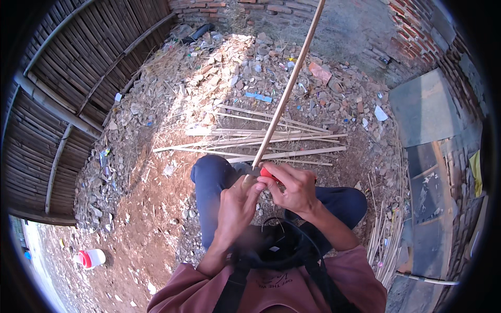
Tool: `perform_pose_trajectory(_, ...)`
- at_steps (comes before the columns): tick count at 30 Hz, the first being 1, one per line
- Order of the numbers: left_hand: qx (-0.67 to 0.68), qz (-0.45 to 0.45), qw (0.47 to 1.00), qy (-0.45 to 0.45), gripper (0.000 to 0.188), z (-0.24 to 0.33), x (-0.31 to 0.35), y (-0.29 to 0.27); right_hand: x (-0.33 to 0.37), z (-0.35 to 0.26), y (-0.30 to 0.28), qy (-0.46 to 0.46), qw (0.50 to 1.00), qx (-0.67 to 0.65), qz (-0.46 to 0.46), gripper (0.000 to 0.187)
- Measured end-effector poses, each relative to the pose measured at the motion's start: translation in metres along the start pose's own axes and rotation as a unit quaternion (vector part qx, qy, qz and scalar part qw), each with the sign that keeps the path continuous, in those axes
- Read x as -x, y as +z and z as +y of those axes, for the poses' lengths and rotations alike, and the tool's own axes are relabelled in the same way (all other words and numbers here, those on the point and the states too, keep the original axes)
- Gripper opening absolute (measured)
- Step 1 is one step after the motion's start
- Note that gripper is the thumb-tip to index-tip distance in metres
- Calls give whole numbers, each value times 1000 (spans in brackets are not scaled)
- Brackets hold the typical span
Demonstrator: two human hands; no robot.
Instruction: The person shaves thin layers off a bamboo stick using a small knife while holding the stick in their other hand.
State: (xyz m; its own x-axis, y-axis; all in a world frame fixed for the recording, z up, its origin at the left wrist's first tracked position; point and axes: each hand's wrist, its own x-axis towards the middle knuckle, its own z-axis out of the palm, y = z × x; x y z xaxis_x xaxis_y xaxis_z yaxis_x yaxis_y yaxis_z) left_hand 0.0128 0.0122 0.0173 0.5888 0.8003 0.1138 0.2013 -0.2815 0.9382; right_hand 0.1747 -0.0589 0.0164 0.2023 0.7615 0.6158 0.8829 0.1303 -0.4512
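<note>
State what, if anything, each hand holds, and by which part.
Left hand: a long strip, by its near end. Right hand: a red object, part unclear.

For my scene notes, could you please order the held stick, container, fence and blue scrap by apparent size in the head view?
Largest to smallest:
1. Fence
2. Held stick
3. Container
4. Blue scrap

Sunlit rubble (222, 65) w/ dk, bent edges

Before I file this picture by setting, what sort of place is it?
Probably a rough outdoor yard: sunlight falls on rubble-strewn ground, with a worn brick wall beyond and a slatted wall at left.
</note>
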Motion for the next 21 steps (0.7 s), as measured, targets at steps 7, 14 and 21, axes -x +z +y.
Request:
perform_pose_trajectory(7, -16, -31, 999, -17, 22, 0, 2, -7, -3, -1, 0, -15, 1000, 3, -1, 22)
perform_pose_trajectory(14, -17, -27, 999, -7, 24, 1, 4, -7, 0, 3, -2, -25, 1000, 18, -4, 25)
perform_pose_trajectory(21, -3, -78, 991, -106, 26, -11, 35, -9, -45, 52, -47, 72, 994, 1, 80, 25)
